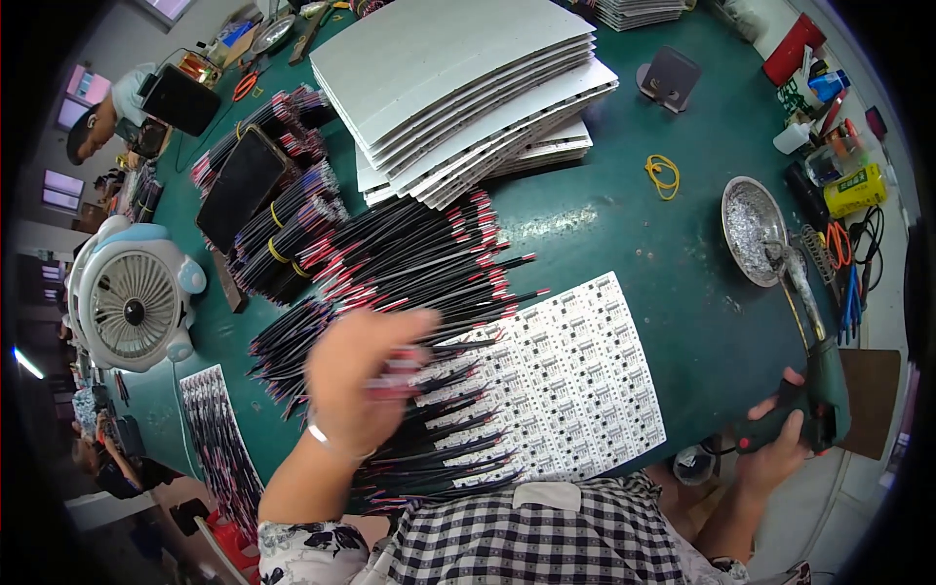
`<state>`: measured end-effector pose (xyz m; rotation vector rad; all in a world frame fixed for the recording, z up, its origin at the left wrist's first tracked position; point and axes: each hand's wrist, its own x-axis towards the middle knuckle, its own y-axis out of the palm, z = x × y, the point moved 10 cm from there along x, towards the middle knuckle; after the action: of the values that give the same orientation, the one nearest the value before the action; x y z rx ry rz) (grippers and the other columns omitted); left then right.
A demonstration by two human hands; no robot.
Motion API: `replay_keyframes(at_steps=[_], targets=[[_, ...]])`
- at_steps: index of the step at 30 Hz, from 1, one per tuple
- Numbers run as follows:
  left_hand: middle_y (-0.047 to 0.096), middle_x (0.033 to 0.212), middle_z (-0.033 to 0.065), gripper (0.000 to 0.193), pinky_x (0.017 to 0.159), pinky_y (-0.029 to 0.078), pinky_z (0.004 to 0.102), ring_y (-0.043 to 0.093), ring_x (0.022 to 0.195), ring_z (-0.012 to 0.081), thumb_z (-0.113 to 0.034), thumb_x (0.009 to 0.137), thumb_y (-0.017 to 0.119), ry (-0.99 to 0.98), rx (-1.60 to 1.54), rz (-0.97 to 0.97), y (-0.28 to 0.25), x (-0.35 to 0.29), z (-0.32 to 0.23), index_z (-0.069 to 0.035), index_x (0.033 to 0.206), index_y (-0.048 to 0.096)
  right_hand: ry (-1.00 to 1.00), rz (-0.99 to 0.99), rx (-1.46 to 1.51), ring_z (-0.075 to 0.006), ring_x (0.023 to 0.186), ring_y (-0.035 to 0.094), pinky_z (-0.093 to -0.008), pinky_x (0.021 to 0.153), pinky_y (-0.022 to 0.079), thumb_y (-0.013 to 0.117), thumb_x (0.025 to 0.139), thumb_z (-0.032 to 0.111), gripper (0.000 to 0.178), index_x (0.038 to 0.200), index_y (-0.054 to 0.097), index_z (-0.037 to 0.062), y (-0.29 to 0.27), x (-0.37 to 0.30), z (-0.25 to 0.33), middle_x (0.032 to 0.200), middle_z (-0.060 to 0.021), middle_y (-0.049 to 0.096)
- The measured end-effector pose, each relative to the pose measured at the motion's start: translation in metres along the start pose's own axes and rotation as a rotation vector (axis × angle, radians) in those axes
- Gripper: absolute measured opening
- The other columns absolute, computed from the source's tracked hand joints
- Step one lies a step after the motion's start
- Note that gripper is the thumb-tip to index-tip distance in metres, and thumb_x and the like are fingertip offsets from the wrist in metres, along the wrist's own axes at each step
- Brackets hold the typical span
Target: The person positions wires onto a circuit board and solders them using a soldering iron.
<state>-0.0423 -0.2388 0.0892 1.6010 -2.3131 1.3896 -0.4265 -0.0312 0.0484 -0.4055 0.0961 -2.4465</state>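
Note:
My right hand (777, 441) grips the dark green handle of a soldering gun (827, 395) at the right edge of the table. The gun's metal front and a thin rod reach up toward a round metal dish (749, 219) with silvery, crumbly material in it. My left hand (361, 370) hovers over black wires with red and white ends (390, 263); motion smears its fingers, and a reddish blur shows by them. Beneath and right of it lies a white sheet of small circuit boards (575, 366), with several black wires reaching across its left side.
A tall stack of white panels (458, 68) stands at the back. Left are bundled wires (283, 239), a black phone (244, 185), a white fan (135, 307) and another wired board (219, 439). Bottles (853, 190) and tools line the right edge. A person (107, 117) sits beyond.

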Motion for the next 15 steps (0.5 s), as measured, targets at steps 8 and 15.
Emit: replay_keyframes(at_steps=[8, 15], targets=[[0.055, 0.080, 0.0042, 0.025, 0.058, 0.044, 0.0259, 0.052, 0.063, 0.0121, -0.013, 0.095, 0.056, -0.402, -0.574, -0.369, -0.030, -0.041, 0.053, -0.003, 0.118, 0.057, 0.340, 0.625, 0.161, -0.0154, 0.070, 0.064, -0.0268, 0.068, 0.051, 0.057, 0.093, 0.035, 0.053, 0.129, 0.047, -0.0031, 0.091, -0.078, -0.015, 0.112, -0.0130, 0.062], [0.051, 0.082, -0.0008, 0.034, 0.052, 0.045, 0.0288, 0.054, 0.064, 0.0145, -0.019, 0.072, 0.062, 0.182, 0.451, 0.421, 0.059, -0.016, -0.018, -0.016, 0.106, 0.067, 0.388, 0.821, 0.080, -0.0178, 0.077, 0.066, -0.0335, 0.082, 0.049, 0.069, 0.083, 0.013, 0.032, 0.111, 0.062, 0.0014, 0.127, -0.102, -0.015, 0.096, -0.0078, 0.068]])
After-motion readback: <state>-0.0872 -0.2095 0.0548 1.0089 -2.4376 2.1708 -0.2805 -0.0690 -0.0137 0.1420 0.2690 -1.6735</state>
